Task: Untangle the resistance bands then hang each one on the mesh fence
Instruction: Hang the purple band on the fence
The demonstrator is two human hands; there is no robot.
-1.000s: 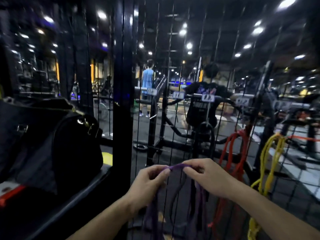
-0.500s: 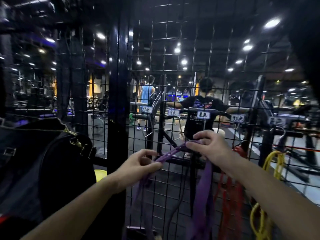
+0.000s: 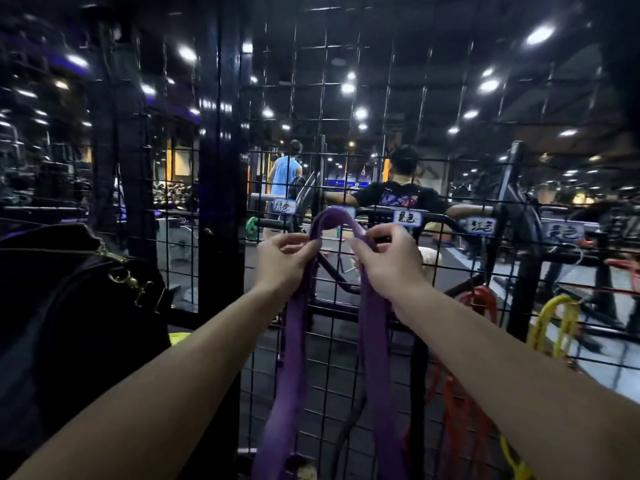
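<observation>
A wide purple resistance band (image 3: 372, 358) arches up in front of the black mesh fence (image 3: 429, 109), its top loop level with the row of white label tags. My left hand (image 3: 282, 263) pinches the band's left strand just below the arch. My right hand (image 3: 388, 259) pinches the right strand. Both strands hang straight down past my forearms. A red band (image 3: 479, 299) and a yellow band (image 3: 557, 318) hang on the fence to the right. A dark band (image 3: 349, 427) hangs behind the purple one.
A black bag (image 3: 69, 323) with gold clips sits on a ledge at the left. A thick black post (image 3: 220, 168) divides the fence panels. White label tags (image 3: 408, 218) line the fence. Beyond the mesh, people and gym machines stand.
Both hands have lifted the purple band higher and brought its top loop up against the fence at the label row. The view has tilted upward.
</observation>
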